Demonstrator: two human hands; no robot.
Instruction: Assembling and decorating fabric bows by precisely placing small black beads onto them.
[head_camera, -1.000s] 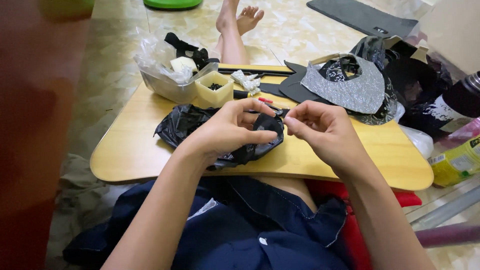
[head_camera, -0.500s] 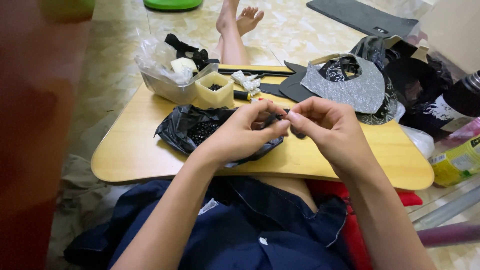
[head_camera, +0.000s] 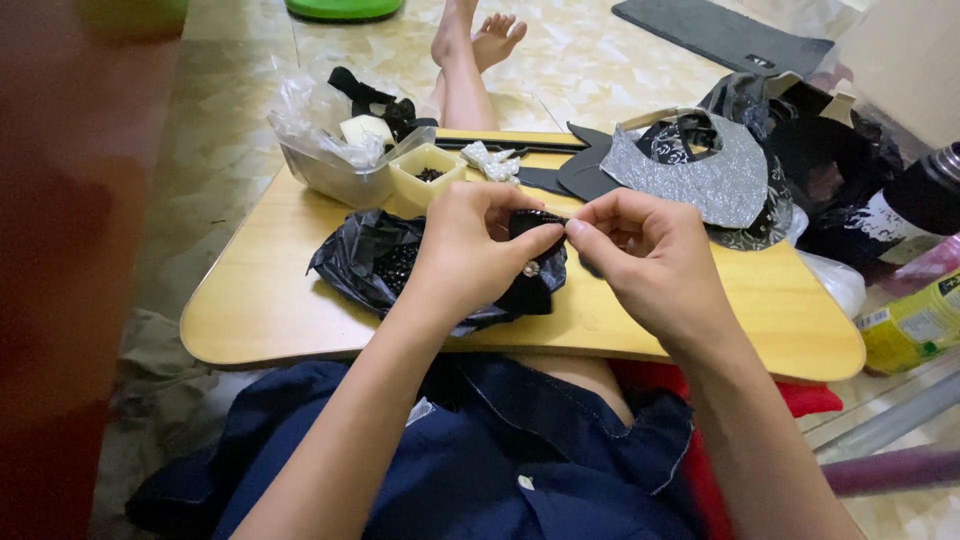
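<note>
Head view over a low wooden table (head_camera: 260, 300). Left hand (head_camera: 470, 250) and right hand (head_camera: 650, 260) meet at centre, fingertips pinched together on a small black piece (head_camera: 530, 222) held just above a black plastic bag (head_camera: 370, 265). At 11 o'clock from the hands, a small cream tray (head_camera: 425, 172) of dark beads touches a clear plastic box (head_camera: 335, 170). At 2 o'clock lies a grey glittery cutout (head_camera: 700, 175). A yellow carton (head_camera: 915, 325) stands off the table at 3 o'clock
</note>
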